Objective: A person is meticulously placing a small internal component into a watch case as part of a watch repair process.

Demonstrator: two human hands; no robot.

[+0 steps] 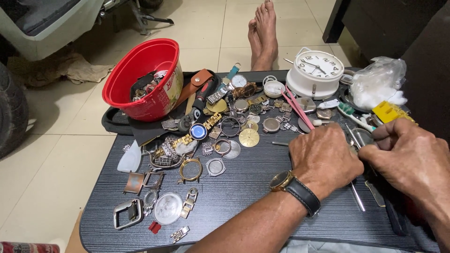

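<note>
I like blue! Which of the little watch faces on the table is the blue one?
The round blue-faced watch on the gold band, just below the red bucket. The other faces nearby are gold, white or grey.

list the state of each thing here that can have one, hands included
left hand: knuckles up, fingers curled, what it holds is hidden
right hand: fingers pinched toward the left hand, contents hidden
wristwatch: strapped on the left wrist
red tub: upright, open, filled with watch parts
white alarm clock: lying tilted, face up
pink tweezers: lying loose, tips apart
blue-dial watch: lying face up
plastic bag: crumpled, holding white stuff
</note>
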